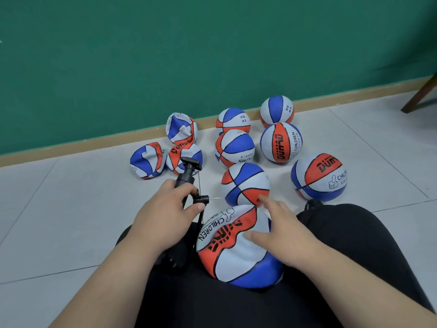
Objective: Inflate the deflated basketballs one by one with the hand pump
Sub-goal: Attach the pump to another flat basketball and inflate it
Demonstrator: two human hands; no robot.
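Close in: ball [236, 247] on lap [354, 245], right hand [281, 230] resting on it, fingers spread. Left hand [163, 209] grips pump [188, 174] just beside, needle [215, 198] clear of ball. Farther: six round balls [246, 183] on floor [71, 197], three crumpled balls [147, 160] near wall [212, 43].

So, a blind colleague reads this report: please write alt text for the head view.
A seated person's left grip holds a black hand pump, needle bare; the right grip rests open on a dented basketball in the lap. Nine more balls lie by a green wall.
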